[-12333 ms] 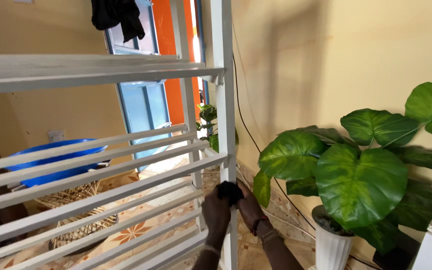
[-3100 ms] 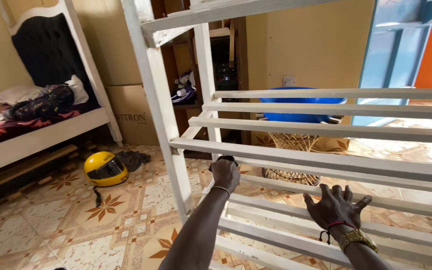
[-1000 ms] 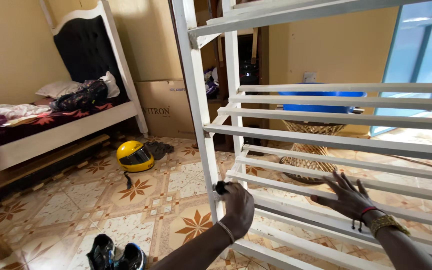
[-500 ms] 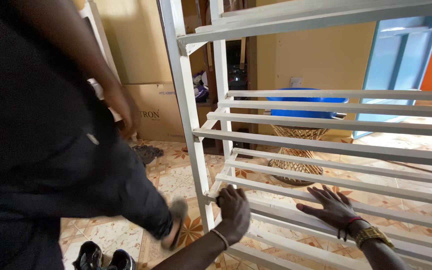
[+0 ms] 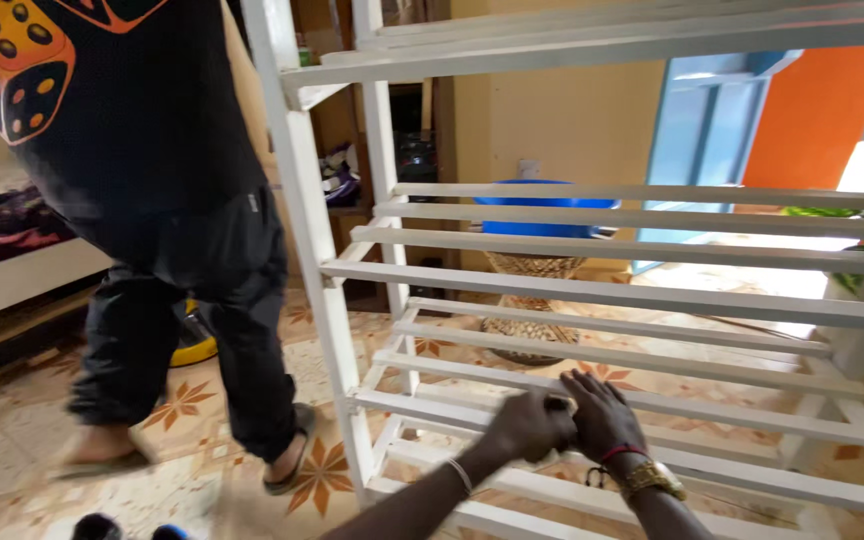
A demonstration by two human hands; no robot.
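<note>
Fingers (image 5: 552, 405) now together, mid-slat – person nearer

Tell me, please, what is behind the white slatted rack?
Behind the white slatted rack, a blue basin sits on a woven basket stand by the yellow wall. The slats cover parts of both.

A white wooden slatted rack (image 5: 592, 290) stands on the patterned tile floor (image 5: 12, 440), both hands resting together on a slat of its lower shelf near the left corner post, while a woven basket (image 5: 527, 300) sits on the floor behind it.
</note>
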